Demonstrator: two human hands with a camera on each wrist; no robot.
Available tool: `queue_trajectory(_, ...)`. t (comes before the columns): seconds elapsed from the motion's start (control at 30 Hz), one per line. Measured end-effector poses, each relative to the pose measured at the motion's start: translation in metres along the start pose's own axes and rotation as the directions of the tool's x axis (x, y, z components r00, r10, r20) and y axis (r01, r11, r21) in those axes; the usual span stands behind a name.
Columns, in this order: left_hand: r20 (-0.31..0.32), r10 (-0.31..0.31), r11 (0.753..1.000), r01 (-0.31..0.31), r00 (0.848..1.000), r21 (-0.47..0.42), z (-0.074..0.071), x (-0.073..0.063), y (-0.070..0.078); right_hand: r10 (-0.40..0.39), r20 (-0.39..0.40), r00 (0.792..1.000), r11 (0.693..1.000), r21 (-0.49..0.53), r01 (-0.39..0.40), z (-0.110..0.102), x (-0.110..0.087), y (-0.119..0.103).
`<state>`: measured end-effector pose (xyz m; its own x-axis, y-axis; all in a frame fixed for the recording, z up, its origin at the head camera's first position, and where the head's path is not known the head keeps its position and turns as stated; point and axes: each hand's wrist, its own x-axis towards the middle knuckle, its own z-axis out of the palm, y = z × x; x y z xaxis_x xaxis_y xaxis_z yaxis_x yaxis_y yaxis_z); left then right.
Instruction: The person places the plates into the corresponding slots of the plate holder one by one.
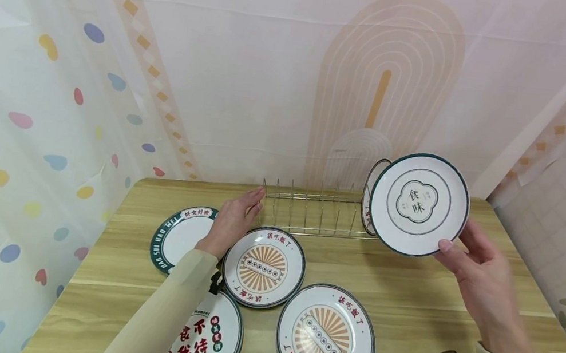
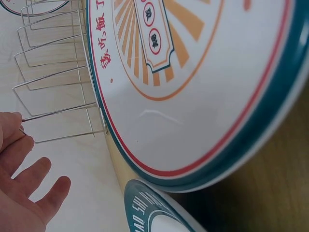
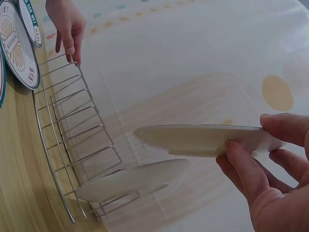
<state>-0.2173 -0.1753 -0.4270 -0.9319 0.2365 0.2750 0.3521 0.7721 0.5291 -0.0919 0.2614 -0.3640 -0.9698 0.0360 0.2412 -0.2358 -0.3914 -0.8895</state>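
Note:
My right hand [image 1: 489, 284] grips a white plate [image 1: 417, 205] with a dark green rim by its lower right edge, thumb on the face and fingers behind. The plate is raised, face toward the head camera, at the right end of the wire dish rack [image 1: 308, 231]. Another plate [image 3: 111, 186] stands on edge in the rack's right end, partly hidden in the head view. At the rack's left end my left hand [image 1: 234, 217] pinches the end wire [image 2: 29, 118] between thumb and finger, its other fingers spread loosely.
On the wooden table [image 1: 427, 330] in front of the rack lie two sunburst plates [image 1: 294, 264] [image 1: 325, 336], a plate with red lettering [image 1: 214, 336], and a green-banded plate [image 1: 164, 244] partly behind my left arm. A patterned curtain [image 1: 251, 81] hangs behind the rack.

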Motion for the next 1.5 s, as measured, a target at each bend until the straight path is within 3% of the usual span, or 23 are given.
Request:
queue_trajectory(0.27,0.009,-0.004,1.000,0.003,1.000,0.003,-0.001,0.000,0.000,0.042,-0.057,0.997,0.984,-0.171,-0.051,0.015,0.002,0.007)
queue_trajectory(0.57,0.005,-0.007,1.000,0.007,1.000,0.003,0.000,0.000,0.001,0.031,-0.069,0.997,0.973,-0.228,-0.046,0.024,0.006,0.016)
queue_trajectory(0.87,0.005,-0.006,1.000,0.006,1.000,0.009,0.000,-0.001,0.001,0.071,-0.123,0.990,0.916,-0.385,-0.113,0.030,0.008,0.025)
queue_trajectory(1.03,0.006,-0.010,1.000,0.010,1.000,0.010,0.000,0.000,0.001,0.074,-0.115,0.991,0.900,-0.420,-0.116,0.031,0.010,0.028)
queue_trajectory(1.3,-0.004,-0.002,1.000,0.002,1.000,-0.005,0.001,0.001,0.000,0.063,-0.107,0.992,0.908,-0.407,-0.101,0.034,0.013,0.035)
queue_trajectory(1.5,0.000,-0.010,1.000,0.010,1.000,-0.001,0.001,0.000,0.000,0.057,-0.089,0.994,0.874,-0.476,-0.093,0.035,0.015,0.038)
